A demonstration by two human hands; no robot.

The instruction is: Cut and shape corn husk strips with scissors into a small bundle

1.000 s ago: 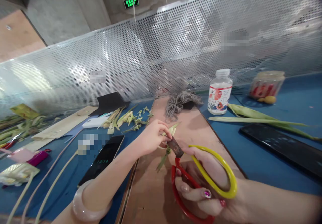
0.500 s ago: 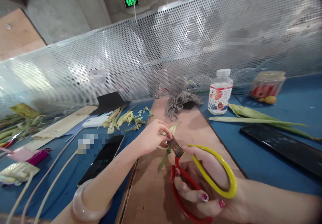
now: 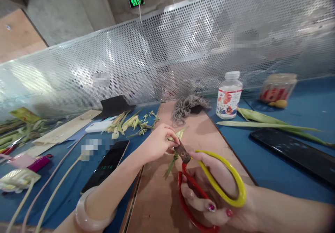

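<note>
In the middle of the head view, scissors [image 3: 184, 157] with one red and one yellow handle loop are in my right hand [image 3: 209, 187]. Its thumb is through the yellow loop and its fingers through the red one. My left hand [image 3: 161, 142] pinches a small plant sprig [image 3: 171, 165] right at the scissor blades. The sprig's green leafy end hangs below my fingers, and a pale leaf [image 3: 180, 133] shows just beyond them. My fingertips and the blades' tips overlap, so the exact spot between the blades is hidden.
Grey cord [image 3: 183, 110] lies bundled at the back of the pinkish board [image 3: 154, 198]. Cut leaves [image 3: 128, 123] and a phone [image 3: 107, 165] lie left, beside cables [image 3: 60, 187]. To the right are a white bottle [image 3: 229, 98], a jar [image 3: 278, 88], long leaves [image 3: 274, 124] and another phone [image 3: 290, 152].
Hardly anything differs. The fingers of my right hand and the red handle loop have shifted very slightly to the left; my left hand stays in place.
</note>
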